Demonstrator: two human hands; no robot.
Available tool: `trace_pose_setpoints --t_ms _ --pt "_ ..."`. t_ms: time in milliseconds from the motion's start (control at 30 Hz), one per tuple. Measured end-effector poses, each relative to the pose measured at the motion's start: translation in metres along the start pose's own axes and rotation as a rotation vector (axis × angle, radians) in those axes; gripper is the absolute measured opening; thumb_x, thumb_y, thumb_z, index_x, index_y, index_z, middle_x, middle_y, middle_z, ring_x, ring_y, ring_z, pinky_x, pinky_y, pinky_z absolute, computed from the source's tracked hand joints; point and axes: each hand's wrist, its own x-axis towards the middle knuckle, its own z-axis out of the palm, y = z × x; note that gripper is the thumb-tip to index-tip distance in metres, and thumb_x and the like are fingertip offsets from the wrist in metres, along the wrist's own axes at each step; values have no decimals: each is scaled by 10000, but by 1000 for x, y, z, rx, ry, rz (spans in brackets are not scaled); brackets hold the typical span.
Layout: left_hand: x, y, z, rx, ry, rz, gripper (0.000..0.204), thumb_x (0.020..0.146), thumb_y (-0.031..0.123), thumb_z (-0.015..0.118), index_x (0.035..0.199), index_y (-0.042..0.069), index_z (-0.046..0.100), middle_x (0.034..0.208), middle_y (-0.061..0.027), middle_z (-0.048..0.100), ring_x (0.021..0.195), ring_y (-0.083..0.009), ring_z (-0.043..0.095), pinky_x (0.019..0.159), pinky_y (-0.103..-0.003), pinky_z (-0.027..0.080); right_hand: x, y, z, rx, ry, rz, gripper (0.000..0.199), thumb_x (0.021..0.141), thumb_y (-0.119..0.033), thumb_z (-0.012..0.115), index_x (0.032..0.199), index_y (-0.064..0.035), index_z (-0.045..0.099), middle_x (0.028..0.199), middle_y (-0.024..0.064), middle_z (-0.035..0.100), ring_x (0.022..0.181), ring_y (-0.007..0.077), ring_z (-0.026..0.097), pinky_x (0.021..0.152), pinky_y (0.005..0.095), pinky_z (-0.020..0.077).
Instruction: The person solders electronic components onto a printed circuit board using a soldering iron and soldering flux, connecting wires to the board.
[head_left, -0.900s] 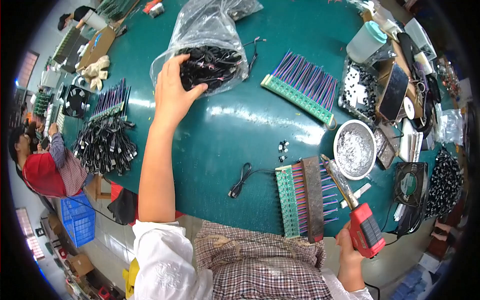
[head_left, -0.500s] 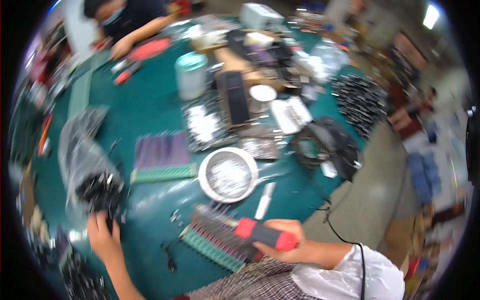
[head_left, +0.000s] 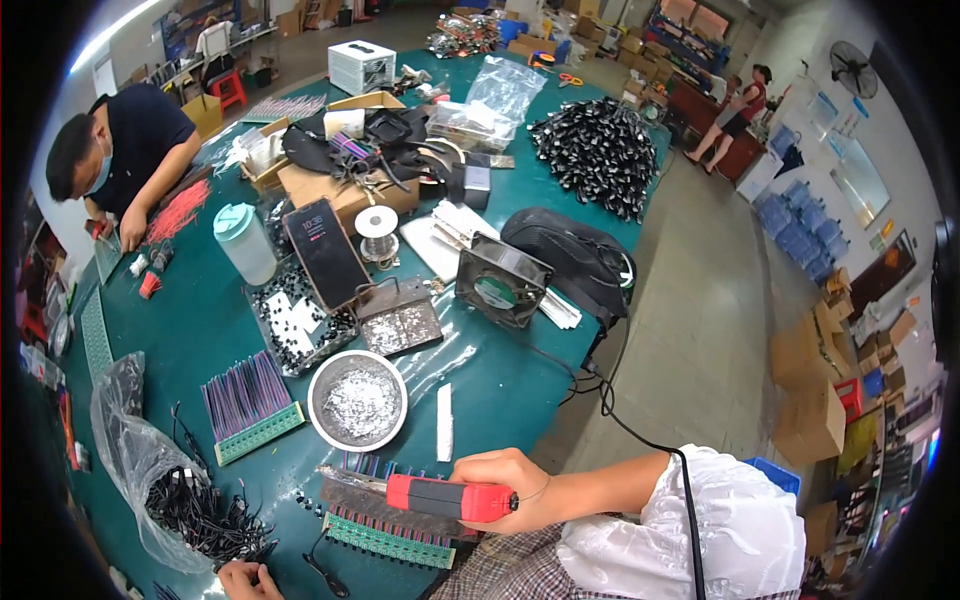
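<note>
My right hand (head_left: 505,488) grips the red handle of a soldering tool (head_left: 440,496) with a black cord; its tip lies across a green terminal rack with coloured wires (head_left: 390,535) near the table's front edge. My left hand (head_left: 245,578) shows only partly at the bottom edge, fingers curled. It sits beside loose black cables (head_left: 205,515) spilling from a clear plastic bag (head_left: 135,455). Whether it holds a cable is hidden. A single black cable (head_left: 322,572) lies just right of it.
A metal bowl of silvery bits (head_left: 357,400), a second green rack (head_left: 250,405), a white strip (head_left: 444,422), a parts tray (head_left: 295,328), a phone (head_left: 325,265), a lidded cup (head_left: 245,243) and a fan (head_left: 503,283) stand on the green table (head_left: 200,320). Another person (head_left: 125,150) works at the far left.
The view has swung to the right. My left hand has drawn back from the bag to the near edge. My right hand has brought the soldering tool over the near rack.
</note>
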Motion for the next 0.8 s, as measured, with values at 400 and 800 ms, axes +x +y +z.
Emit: trace_pose_setpoints --t_ms 400,800 --pt "5 19 -8 252 -76 113 146 877 151 735 979 66 675 923 -139 652 815 -342 641 725 -399 518 -7 1 -5 -2 40 -132 254 741 -28 766 956 16 639 822 94 619 722 242 621 624 340 474" --pt "14 3 -24 -369 328 -255 245 1030 165 573 1180 -28 587 953 -138 657 755 -219 621 668 -322 509 -14 -3 -5 -44 48 -75 172 799 -26 785 902 17 654 792 89 648 666 204 629 598 313 477"
